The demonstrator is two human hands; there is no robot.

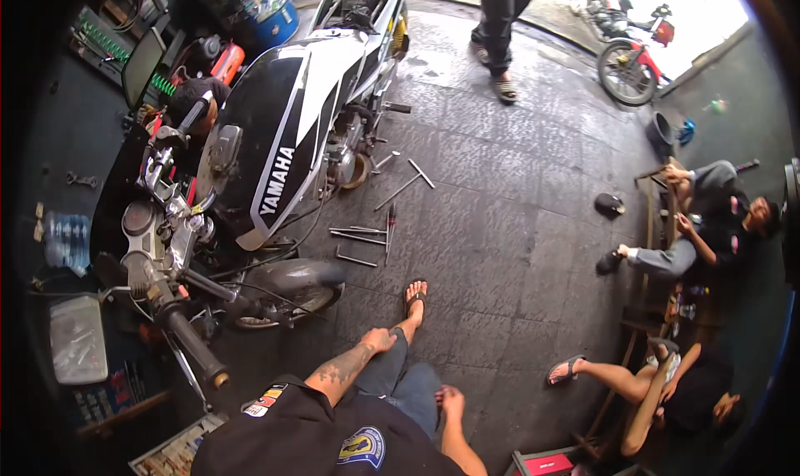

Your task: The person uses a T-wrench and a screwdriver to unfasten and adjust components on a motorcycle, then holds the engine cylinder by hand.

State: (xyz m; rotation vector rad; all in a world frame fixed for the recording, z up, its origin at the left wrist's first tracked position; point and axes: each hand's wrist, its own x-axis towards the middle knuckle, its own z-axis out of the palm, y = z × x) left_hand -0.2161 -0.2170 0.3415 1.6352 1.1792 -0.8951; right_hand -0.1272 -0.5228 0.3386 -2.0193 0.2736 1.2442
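My left hand (380, 339) rests on my left knee, fingers curled in, with nothing seen in it. Beside my right thigh my right hand (450, 401) hangs with its fingers bent inward, and no object shows in it. In front of me to the left stands a black and white motorcycle (321, 101), its handlebar grip (192, 343) closest to me and its front wheel (312, 289) by my left foot. On the floor next to it lie a T-handle wrench (398, 191), several metal rod-like tools (358, 236) and a screwdriver-like tool (390, 224). Neither hand touches these.
A person crouches behind the motorcycle, only the head (198, 101) showing. Another person (504, 26) walks at the far side. Two people sit on a bench (612, 384) at the right. A blue drum (271, 18), a red motorcycle (629, 68) and a black cap-like object (610, 205) are further off.
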